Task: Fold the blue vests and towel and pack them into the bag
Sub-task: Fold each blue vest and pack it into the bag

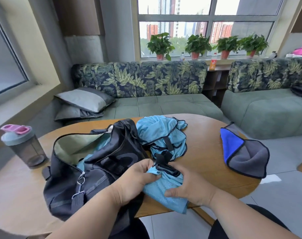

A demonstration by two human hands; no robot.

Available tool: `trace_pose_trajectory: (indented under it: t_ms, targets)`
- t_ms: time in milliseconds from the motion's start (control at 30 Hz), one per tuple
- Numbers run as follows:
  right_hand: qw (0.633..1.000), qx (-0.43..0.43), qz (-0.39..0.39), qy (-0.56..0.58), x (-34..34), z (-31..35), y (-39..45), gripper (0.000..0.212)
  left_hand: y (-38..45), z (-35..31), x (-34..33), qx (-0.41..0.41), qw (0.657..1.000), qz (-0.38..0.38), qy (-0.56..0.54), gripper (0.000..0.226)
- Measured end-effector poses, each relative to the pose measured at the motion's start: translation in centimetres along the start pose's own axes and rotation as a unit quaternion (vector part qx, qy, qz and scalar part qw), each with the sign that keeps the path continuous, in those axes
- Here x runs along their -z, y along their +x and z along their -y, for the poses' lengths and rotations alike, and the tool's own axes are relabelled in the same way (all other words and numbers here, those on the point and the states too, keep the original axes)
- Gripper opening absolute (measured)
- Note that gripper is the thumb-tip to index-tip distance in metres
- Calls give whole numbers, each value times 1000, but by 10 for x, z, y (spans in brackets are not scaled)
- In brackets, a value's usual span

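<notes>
Both hands — left hand (138,176), right hand (188,185) — pinch the blue vest (165,188) at the table's (215,163) near edge beside the bag (95,171); it looks light, limp and slippery (best held by its trimmed edges).

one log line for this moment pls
step: folding vest | left hand + right hand: grip vest at table edge | unfolded vest: heaped behind | towel: unfolded, right | bag: open, blue cloth inside
</notes>
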State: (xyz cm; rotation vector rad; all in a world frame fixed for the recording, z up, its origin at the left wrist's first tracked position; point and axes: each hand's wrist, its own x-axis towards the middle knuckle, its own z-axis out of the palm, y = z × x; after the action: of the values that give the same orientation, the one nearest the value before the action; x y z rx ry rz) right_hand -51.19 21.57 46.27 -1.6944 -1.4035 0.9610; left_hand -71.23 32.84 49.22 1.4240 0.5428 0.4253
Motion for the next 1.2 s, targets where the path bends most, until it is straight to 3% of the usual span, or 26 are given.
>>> trace_pose_trajectory:
  t_ms: [67, 233, 333, 433, 500, 600, 667, 733, 900, 1000, 1100, 1200]
  targets:
    - [1000, 12, 14, 12, -9, 11, 4, 89, -9, -5, 10, -6, 1000, -20, 13, 30]
    - [1000, -3, 1, -17, -26, 38, 14, 36, -25, -10, 33, -21, 997, -61, 36, 23]
    - [1000, -12, 6, 2, -35, 51, 21, 29, -33, -15, 45, -28, 995, -86, 41, 19]
    - [995, -35, 12, 90, -42, 63, 24, 30, -40, -27, 65, -59, 987, -139, 59, 15]
    - [987, -44, -3, 156, -45, 71, 24, 27, -45, -35, 84, -88, 956, -248, 130, 21]
    - [961, -56, -33, 267, -49, 81, 22, 30, -53, -41, 114, -59, 849, -402, 337, 26]
    - [936, -64, -65, 341, -52, 85, 24, 35, -55, -32, 126, 14, 826, -372, 423, 48]
    - [912, -70, -81, 395, -53, 94, 27, 38, -55, -17, 122, 48, 837, -311, 448, 45]
    - [862, -80, -40, 498, -57, 135, 44, 33, -54, 3, 100, -19, 784, -259, 564, 28]
    - [846, -79, -32, 526, -71, 162, 60, 38, -58, 3, 87, -22, 783, -235, 575, 23]
    - [843, -78, -44, 531, -85, 178, 77, 39, -56, 14, 82, -92, 789, -242, 557, 15]
    - [834, -81, -63, 542, -92, 178, 89, 38, -55, 21, 72, -123, 801, -226, 540, 22]
